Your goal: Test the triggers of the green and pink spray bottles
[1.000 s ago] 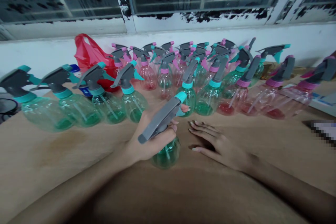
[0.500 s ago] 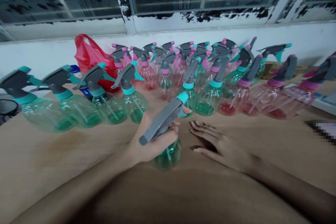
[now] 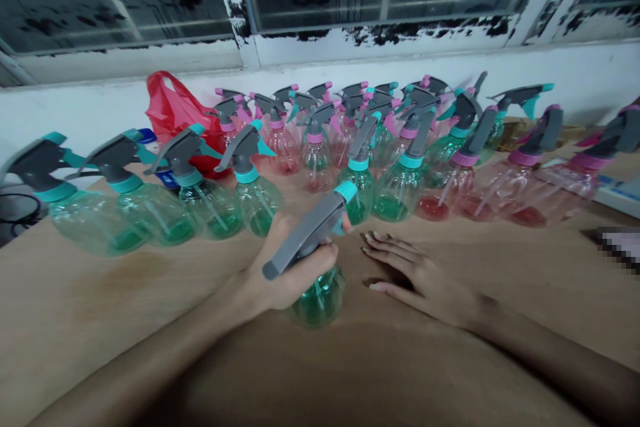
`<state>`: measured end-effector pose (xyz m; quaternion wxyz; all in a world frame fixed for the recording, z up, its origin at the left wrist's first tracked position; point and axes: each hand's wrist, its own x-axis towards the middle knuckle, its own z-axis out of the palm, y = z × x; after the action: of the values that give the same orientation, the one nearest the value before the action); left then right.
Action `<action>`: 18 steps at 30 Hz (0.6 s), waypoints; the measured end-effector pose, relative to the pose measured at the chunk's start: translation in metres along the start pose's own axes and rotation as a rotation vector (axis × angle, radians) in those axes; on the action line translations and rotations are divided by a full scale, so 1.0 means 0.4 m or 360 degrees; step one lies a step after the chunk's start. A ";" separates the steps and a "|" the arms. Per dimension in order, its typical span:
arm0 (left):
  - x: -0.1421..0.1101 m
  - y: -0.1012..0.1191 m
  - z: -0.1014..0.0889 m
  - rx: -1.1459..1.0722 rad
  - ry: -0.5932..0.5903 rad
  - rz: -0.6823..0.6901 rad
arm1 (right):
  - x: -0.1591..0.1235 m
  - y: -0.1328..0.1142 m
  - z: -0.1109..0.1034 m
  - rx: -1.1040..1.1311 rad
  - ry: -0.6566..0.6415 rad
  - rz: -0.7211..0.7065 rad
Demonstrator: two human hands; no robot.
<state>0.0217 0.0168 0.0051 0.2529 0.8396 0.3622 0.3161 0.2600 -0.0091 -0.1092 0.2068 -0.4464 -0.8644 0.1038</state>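
My left hand [image 3: 290,267] is wrapped round the neck of a green spray bottle [image 3: 319,297] that stands on the brown table [image 3: 125,293]. Its grey trigger head with a teal nozzle [image 3: 307,233] points away from me, and my index finger lies on the trigger. My right hand [image 3: 415,273] rests flat on the table just right of the bottle, fingers stretched out, holding nothing.
Several green and pink spray bottles [image 3: 255,193] stand in rows across the back of the table, from far left [image 3: 85,213] to far right [image 3: 550,173]. A red plastic bag [image 3: 173,110] sits by the white wall under the window. A dark cable [image 3: 15,210] lies at the left edge.
The bottle in my left hand has shifted slightly and my finger has drawn in on the trigger. My right hand has stayed flat on the table.
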 end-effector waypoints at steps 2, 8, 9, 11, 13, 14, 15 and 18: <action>0.002 0.004 0.005 -0.0088 0.0005 -0.0037 | 0.001 -0.003 -0.002 0.0015 0.0013 0.0007; 0.008 0.012 0.015 -0.0139 0.0128 -0.0039 | 0.002 -0.005 -0.004 0.0029 0.0031 0.0002; 0.008 0.012 0.015 -0.0144 0.0132 -0.0036 | 0.002 -0.004 -0.003 0.0020 0.0026 0.0001; 0.007 0.010 0.017 -0.0163 0.0128 -0.0024 | 0.002 -0.002 -0.002 -0.0002 0.0011 0.0003; 0.007 0.007 0.018 -0.0169 0.0127 -0.0009 | 0.002 0.000 0.000 -0.0020 -0.0007 -0.0003; 0.007 0.006 0.018 -0.0167 0.0134 -0.0003 | 0.002 0.001 0.000 -0.0024 -0.0011 -0.0005; 0.007 0.005 0.019 -0.0161 0.0143 0.0002 | 0.002 0.001 0.001 -0.0023 -0.0012 -0.0006; 0.008 0.003 0.021 -0.0146 0.0143 0.0019 | 0.001 0.001 0.000 -0.0011 -0.0013 -0.0003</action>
<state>0.0298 0.0170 0.0013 0.2727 0.8142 0.3533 0.3714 0.2599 -0.0084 -0.1092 0.2017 -0.4458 -0.8661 0.1024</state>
